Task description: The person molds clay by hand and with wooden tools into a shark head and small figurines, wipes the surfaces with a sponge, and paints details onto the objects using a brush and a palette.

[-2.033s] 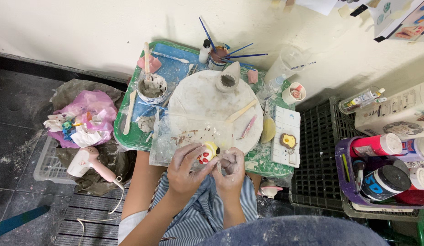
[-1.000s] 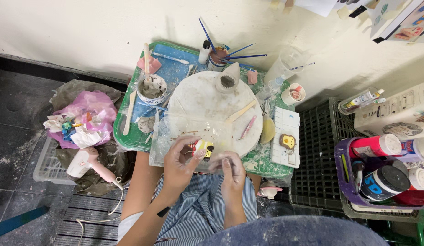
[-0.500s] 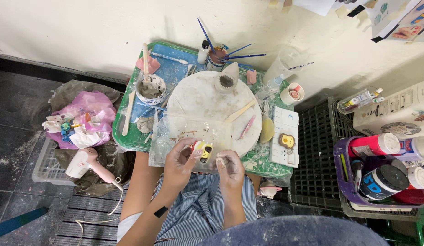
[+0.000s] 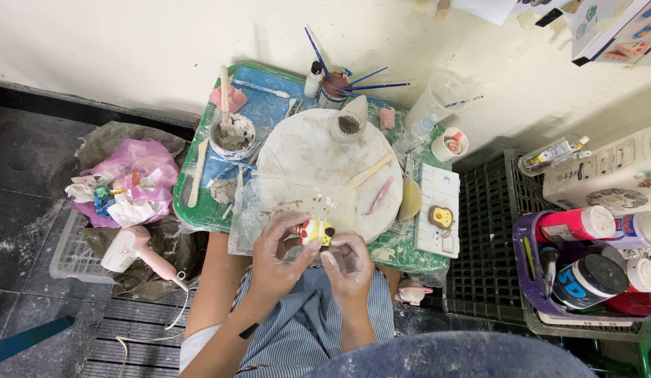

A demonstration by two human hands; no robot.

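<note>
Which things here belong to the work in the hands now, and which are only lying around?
In use:
- left hand
- right hand
- small yellow and red clay figure, held between both hands
- round white board just behind it

Lying about:
- blue brushes
- clay-smeared bowl
- pink hair dryer
- paint bottles

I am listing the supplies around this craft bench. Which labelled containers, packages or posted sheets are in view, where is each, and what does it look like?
Large white rectangular printed package: far right, above the basket.
Red tube with white cap: lying in the purple basket.
Black round-lidded jar with blue label: in the same basket.
Small clear bottle with colourful label: lying on the black crate.
White printed sheets: on the wall, top right.
</note>
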